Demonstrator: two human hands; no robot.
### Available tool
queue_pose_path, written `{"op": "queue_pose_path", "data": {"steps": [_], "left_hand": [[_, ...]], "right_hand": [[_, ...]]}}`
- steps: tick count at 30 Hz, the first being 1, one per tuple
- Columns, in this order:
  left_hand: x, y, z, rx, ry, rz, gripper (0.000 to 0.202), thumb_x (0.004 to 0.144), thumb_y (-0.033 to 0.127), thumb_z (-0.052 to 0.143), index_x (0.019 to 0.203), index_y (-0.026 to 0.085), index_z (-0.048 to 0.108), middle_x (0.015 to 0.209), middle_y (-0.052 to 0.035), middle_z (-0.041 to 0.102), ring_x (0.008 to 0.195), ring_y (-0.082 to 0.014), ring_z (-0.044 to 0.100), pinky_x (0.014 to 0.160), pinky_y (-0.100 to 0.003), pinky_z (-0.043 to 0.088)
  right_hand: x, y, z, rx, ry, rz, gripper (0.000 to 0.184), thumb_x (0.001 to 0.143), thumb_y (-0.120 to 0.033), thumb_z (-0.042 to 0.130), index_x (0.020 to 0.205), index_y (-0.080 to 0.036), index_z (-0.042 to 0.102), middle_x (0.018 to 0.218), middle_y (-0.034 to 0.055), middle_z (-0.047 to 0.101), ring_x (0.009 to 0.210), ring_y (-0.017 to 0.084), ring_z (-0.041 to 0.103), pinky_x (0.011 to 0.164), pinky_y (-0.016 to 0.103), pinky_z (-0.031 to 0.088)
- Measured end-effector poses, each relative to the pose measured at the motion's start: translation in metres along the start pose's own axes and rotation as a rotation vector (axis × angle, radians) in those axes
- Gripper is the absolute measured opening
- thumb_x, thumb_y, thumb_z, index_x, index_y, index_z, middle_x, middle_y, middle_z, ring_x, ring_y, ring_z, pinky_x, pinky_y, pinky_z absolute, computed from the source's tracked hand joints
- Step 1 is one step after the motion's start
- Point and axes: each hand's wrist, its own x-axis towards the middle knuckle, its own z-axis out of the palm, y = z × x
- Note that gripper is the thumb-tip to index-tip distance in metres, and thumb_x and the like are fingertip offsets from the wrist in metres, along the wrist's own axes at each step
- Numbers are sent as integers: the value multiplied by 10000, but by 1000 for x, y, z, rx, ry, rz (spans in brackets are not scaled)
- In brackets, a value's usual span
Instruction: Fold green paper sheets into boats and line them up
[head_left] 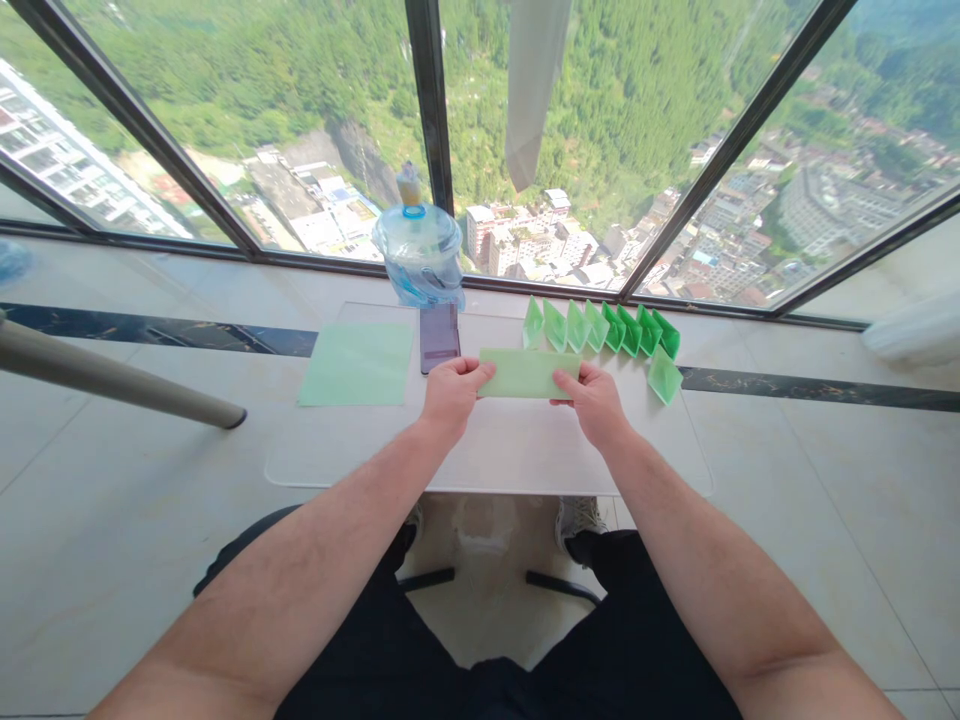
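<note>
Bare forearms [337,530], left hand [451,394] pinching pale green paper [523,373], right hand [595,397] pinching its opposite end

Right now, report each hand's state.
Left hand: closed, pinching the left end of the pale green paper strip.
Right hand: closed, pinching its right end.

From my remote post I see the wearer's left hand [448,392] and right hand [598,397], 2 bare hands with slender fingers and short thumbs, below them 2 bare forearms [322,550]. I make out plain black trousers [382,650] across 2 legs. The right shoe [579,513] is pale grey and laced; of the left shoe [415,519], I get a light sliver.
</note>
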Motion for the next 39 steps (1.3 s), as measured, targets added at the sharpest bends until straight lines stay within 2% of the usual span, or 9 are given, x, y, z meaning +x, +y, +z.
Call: {"op": "queue_pose_path", "data": {"steps": [20, 39], "left_hand": [[1, 1, 0, -63, -35, -13, 279, 571, 300, 835, 772, 130, 743, 798, -70, 732, 693, -157, 648, 657, -278, 496], [2, 0, -1, -36, -4, -17, 317, 575, 361, 850, 772, 138, 742, 791, -62, 722, 699, -165, 650, 663, -290, 508]], "right_hand": [[0, 2, -2, 7, -11, -2, 396, 672, -439, 802, 966, -183, 730, 826, 32, 717, 747, 177, 654, 601, 303, 582], [0, 3, -2, 1, -14, 1, 404, 672, -444, 800, 974, -185, 733, 834, 35, 727, 759, 188, 667, 611, 311, 588]]}}
